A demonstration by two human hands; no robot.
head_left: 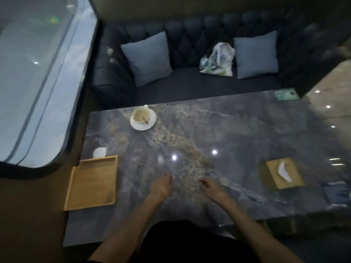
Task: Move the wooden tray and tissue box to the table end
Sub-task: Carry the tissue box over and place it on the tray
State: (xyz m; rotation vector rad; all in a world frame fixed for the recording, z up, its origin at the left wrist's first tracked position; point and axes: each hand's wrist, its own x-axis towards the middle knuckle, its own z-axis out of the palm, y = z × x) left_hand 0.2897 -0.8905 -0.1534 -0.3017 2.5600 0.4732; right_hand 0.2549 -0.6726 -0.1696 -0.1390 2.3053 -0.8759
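Both hands were seen empty above the middle of the counter (pixel 237 133). The left hand (pixel 161 185) was held loosely open with fingers slightly curled, and the right hand (pixel 210 186) was likewise open and relaxed; nothing was gripped by either.

The tray (pixel 91 185) was found at the left end of the counter, its outer edge overhanging the rim, so that it appeared to be already placed at an end. The tissue box (pixel 284 172) was set well apart from it, near the right end and close to the near edge, with a tissue standing out of its top. Which end was meant could not be told from the view. It was judged that one item was probably settled and the other not yet carried across, or that neither had been taken up at all.

For the next move, a reach to one side would be called for: a grasp across the box's sides, or a two-handed hold on the tray's rims.

A cup (pixel 141 115) on a saucer was noted toward the far left, and a small white object (pixel 99 152) just behind the tray; both could be knocked if the box were brought there. A green card (pixel 285 93) lay at the far right corner. The middle of the counter offered a free path.
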